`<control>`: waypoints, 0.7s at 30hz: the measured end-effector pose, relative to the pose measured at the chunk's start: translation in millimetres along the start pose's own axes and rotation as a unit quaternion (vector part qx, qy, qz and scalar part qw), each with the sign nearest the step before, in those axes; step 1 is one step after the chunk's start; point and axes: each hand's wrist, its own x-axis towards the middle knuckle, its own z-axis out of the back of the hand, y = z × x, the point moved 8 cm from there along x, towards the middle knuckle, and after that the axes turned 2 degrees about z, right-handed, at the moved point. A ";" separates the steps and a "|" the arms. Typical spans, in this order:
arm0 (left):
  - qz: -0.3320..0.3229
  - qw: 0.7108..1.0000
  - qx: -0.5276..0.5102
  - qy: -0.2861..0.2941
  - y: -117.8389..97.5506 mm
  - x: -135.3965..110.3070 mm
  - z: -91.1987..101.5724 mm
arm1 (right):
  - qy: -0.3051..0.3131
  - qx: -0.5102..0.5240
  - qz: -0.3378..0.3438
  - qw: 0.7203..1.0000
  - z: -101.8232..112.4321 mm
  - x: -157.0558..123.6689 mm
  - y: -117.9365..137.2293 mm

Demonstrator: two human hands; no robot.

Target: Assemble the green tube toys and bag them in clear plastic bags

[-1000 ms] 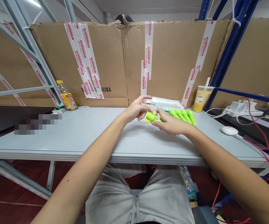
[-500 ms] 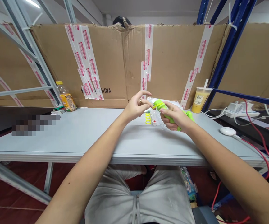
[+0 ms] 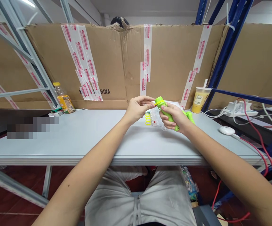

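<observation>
My right hand [image 3: 173, 116] is wrapped around a lime-green plastic toy part [image 3: 159, 99] with a ribbed round end, held tilted just above the table. A thin yellow ring [image 3: 160, 103] sits around the neck below that end. My left hand [image 3: 139, 108] pinches at the ring's left edge with thumb and fingertips. Below and between the hands lie a yellow coil spring [image 3: 148, 119] and a small clear-and-white piece with a red dot [image 3: 154, 122]. Another lime-green part [image 3: 191, 117] shows behind my right wrist, partly hidden. Clear plastic [image 3: 173, 104] lies behind the hands.
The grey-white table [image 3: 56, 142] backs onto a taped cardboard wall [image 3: 110, 62]. A drink bottle [image 3: 65, 102] stands at the back left, a yellow drink cup with straw [image 3: 200, 99] at the back right. On the right lie a white puck-shaped device [image 3: 227, 130], red cables and a power strip [image 3: 242, 110].
The green part has turned more upright in my right hand. The yellow ring, slanted toward my left fingers before, now lies around the neck. The view has shifted slightly.
</observation>
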 end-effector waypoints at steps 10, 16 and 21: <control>-0.028 0.998 0.023 -0.046 -1.4 -4.1 0.9 | 0.008 0.060 -0.008 0.998 -3.3 2.1 -2.6; -0.063 0.995 0.064 -0.051 -7.1 -5.3 -6.9 | 0.003 0.062 -0.013 0.998 0.5 2.1 -6.3; 0.028 0.999 0.033 -0.019 2.7 -3.8 -8.4 | 0.021 0.041 -0.010 0.999 -4.7 1.5 -8.4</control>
